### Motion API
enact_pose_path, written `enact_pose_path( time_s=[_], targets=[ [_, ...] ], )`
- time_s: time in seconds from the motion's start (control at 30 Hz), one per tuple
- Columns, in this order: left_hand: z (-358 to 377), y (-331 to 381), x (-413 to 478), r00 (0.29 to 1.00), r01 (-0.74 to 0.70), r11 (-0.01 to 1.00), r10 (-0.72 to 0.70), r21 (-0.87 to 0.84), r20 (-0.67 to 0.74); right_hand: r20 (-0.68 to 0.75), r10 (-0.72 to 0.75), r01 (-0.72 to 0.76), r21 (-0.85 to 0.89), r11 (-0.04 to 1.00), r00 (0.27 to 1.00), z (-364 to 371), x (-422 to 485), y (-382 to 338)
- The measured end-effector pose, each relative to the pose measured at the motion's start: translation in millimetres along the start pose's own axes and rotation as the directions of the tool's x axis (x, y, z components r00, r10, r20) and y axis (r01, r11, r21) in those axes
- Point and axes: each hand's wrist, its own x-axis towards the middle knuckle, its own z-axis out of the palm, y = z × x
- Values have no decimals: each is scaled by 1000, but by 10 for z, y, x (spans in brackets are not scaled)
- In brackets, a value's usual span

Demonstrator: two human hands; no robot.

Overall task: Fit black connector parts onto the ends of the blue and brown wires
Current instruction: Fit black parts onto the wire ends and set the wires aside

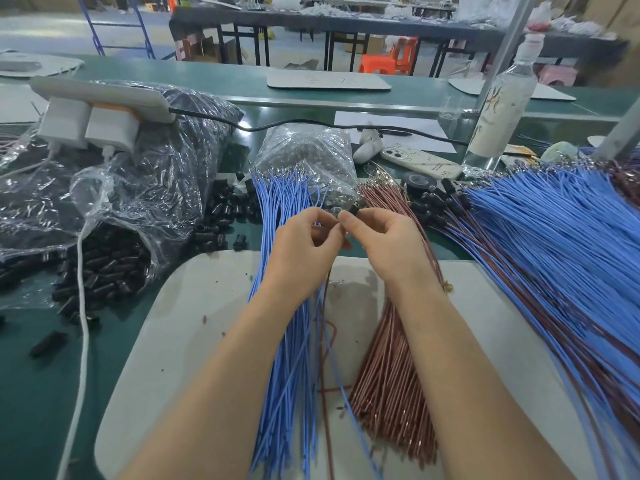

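Two bare hands meet at frame centre above a grey mat (194, 306). The right hand (388, 244) pinches a small black connector (356, 210) between thumb and forefinger. The left hand (304, 247), fingers curled, pinches a thin wire (322, 303) just beside it; its colour is unclear. A blue wire bundle (277, 202) runs under the left hand towards 6 o'clock, with a brown wire bundle (388, 386) at 5 o'clock. Loose black connectors (104, 271) spill from a plastic bag (145, 188) at 9 o'clock
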Motion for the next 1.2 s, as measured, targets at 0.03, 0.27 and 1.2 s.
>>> enact_pose_path(
  time_s=[0.03,0.27,1.2],
  targets=[
    [-2,1,0,1000,-3,1000,3,4,-4,2,-3,3,-2,1000,1000,-4,1,6],
    [26,14,-23,1000,12,999,-13,50,18,-44,-22,20,-63,998,999,-19,18,31],
    [-18,25,-3,991,-53,996,44,-68,-128,80,-108,131,-378,917,991,67,29,77]
  ],
)
